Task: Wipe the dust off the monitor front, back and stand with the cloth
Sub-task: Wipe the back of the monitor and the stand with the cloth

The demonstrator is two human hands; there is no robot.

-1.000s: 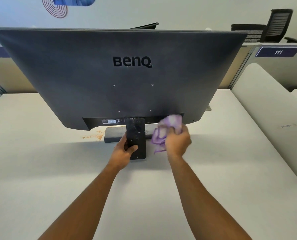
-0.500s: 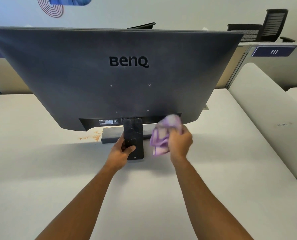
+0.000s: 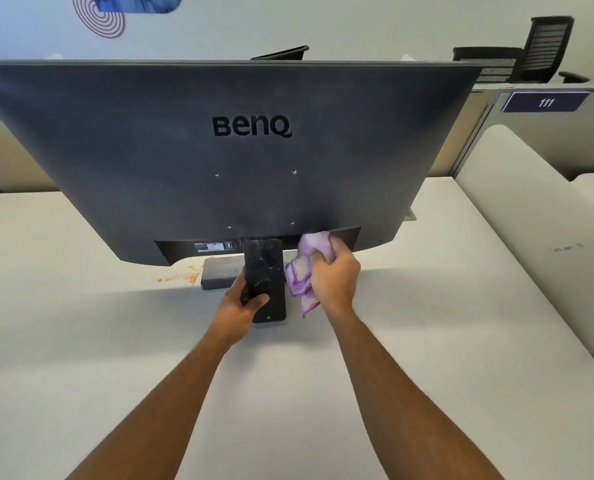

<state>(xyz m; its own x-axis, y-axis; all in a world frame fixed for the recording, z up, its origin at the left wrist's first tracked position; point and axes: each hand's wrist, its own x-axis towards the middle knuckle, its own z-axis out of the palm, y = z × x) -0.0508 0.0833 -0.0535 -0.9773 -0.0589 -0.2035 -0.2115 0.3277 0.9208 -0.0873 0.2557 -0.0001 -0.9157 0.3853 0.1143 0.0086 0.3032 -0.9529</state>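
Dusty grey monitor (image 3: 198,150) back-on, glossy black stand (image 3: 266,271); bunched lilac cloth (image 3: 304,271) beside it.

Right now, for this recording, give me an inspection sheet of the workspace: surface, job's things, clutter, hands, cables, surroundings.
Surface: pale desk, with an orange-brown speckled stain by the stand base.
Job's things: BenQ monitor stands with its dusty grey back to the camera; black stand neck looks smeared; purple cloth bunched at the lower back edge.
Clutter: nothing seen.
Hands: left hand grips the stand neck; right hand holds the cloth.
Cables: nothing seen.
Surroundings: partition with a sign reading 111, black office chairs behind, spiral wall graphic.
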